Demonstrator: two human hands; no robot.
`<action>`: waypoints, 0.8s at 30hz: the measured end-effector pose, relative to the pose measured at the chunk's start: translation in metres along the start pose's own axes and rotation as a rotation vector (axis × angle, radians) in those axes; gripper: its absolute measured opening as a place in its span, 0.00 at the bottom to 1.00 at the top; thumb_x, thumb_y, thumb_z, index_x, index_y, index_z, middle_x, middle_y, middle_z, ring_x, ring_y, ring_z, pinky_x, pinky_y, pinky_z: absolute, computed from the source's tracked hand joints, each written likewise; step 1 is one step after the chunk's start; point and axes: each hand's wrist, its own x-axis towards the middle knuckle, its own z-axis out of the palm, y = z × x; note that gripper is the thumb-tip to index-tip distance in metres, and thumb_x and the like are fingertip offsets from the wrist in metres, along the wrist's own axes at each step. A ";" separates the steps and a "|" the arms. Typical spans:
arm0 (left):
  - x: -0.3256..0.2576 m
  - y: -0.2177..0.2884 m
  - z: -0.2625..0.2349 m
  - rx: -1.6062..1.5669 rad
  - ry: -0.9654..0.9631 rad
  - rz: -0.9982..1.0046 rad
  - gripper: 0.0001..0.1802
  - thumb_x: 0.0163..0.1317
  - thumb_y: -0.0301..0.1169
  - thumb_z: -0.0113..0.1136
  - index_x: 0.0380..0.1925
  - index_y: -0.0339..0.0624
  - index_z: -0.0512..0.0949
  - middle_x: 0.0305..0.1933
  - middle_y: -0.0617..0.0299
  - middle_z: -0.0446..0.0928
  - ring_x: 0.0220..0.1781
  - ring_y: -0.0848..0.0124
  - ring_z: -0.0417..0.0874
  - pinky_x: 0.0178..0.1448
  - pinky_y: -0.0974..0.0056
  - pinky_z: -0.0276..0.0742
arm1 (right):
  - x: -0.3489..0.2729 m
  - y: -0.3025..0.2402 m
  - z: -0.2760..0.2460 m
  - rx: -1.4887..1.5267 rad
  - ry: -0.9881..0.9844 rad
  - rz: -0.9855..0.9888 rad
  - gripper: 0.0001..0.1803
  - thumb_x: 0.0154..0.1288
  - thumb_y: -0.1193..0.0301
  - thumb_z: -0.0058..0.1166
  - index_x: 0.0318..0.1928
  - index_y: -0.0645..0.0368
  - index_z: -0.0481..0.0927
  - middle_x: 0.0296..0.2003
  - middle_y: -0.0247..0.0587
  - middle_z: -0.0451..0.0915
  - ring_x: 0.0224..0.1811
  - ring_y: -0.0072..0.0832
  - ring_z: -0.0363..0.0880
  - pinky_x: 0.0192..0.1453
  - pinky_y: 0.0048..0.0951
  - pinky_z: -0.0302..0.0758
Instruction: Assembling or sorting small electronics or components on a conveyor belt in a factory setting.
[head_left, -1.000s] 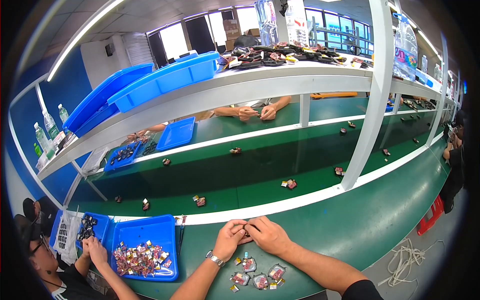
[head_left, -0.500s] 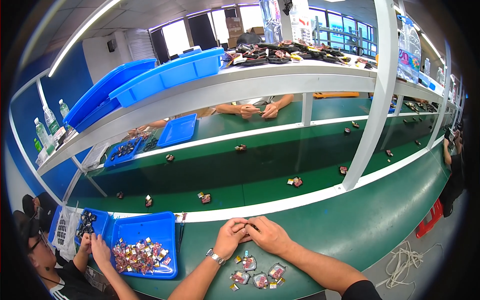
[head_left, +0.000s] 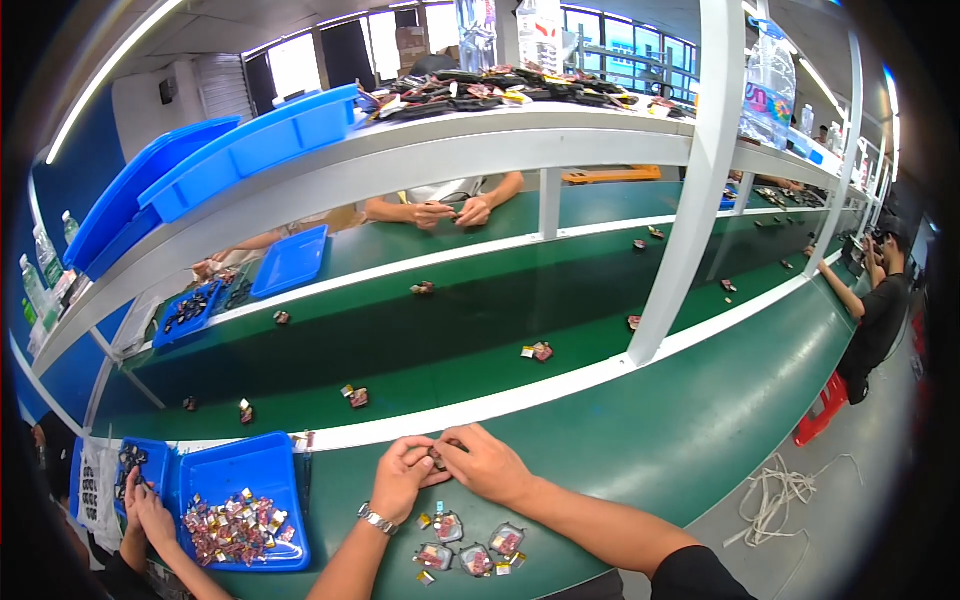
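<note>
Both hands, left and right, are pinched together on a small part held just above the green table. Small packets are laid near the wrists; a blue tray of parts is set to the left, where another person's hands are seen.

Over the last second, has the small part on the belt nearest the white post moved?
Yes. The small part has drifted left along the green belt, away from the white post.

We see a long green conveyor bench under a white shelf frame carrying blue bins, windows bright beyond, a blue wall at left, and a grey floor.
</note>
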 end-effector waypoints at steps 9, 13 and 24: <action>-0.002 0.002 0.002 -0.013 -0.029 0.007 0.12 0.68 0.16 0.45 0.50 0.34 0.66 0.47 0.54 0.78 0.47 0.67 0.82 0.55 0.57 0.83 | -0.005 -0.003 0.000 -0.057 0.011 -0.027 0.13 0.49 0.78 0.59 0.39 0.60 0.80 0.39 0.36 0.77 0.40 0.31 0.77 0.40 0.29 0.79; -0.002 0.003 0.004 -0.026 -0.022 0.003 0.12 0.68 0.16 0.45 0.50 0.34 0.66 0.46 0.53 0.78 0.47 0.68 0.82 0.55 0.57 0.83 | -0.005 -0.003 0.000 -0.054 0.056 -0.032 0.12 0.49 0.78 0.58 0.39 0.61 0.80 0.39 0.36 0.77 0.41 0.31 0.77 0.40 0.28 0.79; 0.001 -0.001 -0.002 -0.056 0.039 0.028 0.12 0.67 0.19 0.49 0.50 0.38 0.67 0.47 0.56 0.79 0.47 0.66 0.83 0.49 0.60 0.85 | 0.003 -0.017 0.006 -0.057 0.099 0.021 0.14 0.55 0.73 0.58 0.42 0.67 0.78 0.49 0.47 0.75 0.45 0.37 0.76 0.48 0.32 0.78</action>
